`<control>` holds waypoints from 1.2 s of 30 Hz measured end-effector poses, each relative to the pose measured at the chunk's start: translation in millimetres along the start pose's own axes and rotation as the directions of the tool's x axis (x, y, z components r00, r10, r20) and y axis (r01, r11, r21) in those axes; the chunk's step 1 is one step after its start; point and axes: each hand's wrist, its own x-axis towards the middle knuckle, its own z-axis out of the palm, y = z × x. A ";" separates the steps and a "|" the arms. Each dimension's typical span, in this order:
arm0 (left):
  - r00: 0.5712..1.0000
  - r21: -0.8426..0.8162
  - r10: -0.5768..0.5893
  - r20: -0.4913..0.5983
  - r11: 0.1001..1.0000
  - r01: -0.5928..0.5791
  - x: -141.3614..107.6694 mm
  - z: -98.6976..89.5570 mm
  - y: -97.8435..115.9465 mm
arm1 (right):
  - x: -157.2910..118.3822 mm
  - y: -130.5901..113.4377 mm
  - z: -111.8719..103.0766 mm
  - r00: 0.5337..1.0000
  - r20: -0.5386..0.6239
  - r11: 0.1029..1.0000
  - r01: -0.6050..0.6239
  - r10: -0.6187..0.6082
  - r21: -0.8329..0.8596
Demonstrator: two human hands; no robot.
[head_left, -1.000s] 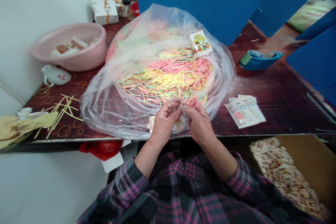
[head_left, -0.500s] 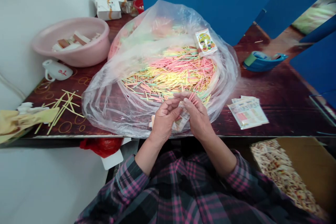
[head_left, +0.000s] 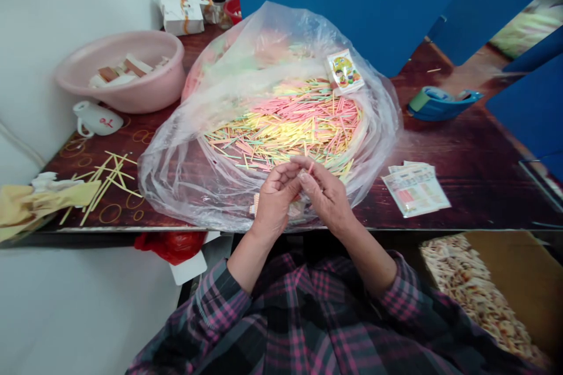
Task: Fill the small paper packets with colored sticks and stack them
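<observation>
From far off, I see that the pink sticks [head_left: 311, 168] hardly show now. A moment ago a whole bunch poked out past the right hand [head_left: 328, 190]; now only a tiny pink bit peeks out by its thumb. The right thumb and fingers look pinched around that bit. The left hand [head_left: 276, 196] is curled up close beside it, with the thumb bent in. I can't tell what the left hand grips, because its fingers hide it.

Low down between the hands, part of a shiny little packet [head_left: 297, 209] shows. I could see more of it half a second ago. To me this means the sticks and the packet are now very close together, but I can't tell if any sticks are inside.

The hands are over the front of the big see-through bag [head_left: 169, 173]. The heap of colored sticks [head_left: 290, 123] lies in it, just past the fingers. More flat packets [head_left: 420, 193] lie on the table [head_left: 479, 181], to the right and apart from the bag.
</observation>
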 end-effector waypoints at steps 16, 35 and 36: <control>0.999 -0.007 0.029 -0.015 1.000 -0.030 11.8 -8.2 9.4 | 15.6 3.3 -8.2 0.995 -0.088 0.994 0.045 -0.054 -0.097; 0.971 0.474 0.131 0.200 0.854 -0.213 -3.4 -5.0 8.4 | -6.6 -6.7 -17.8 0.974 -0.096 0.978 -0.200 0.205 0.061; 0.967 0.500 0.126 0.220 0.837 -0.222 -5.3 -5.3 9.8 | -9.2 -5.6 -24.1 0.969 -0.122 0.976 -0.210 0.214 0.051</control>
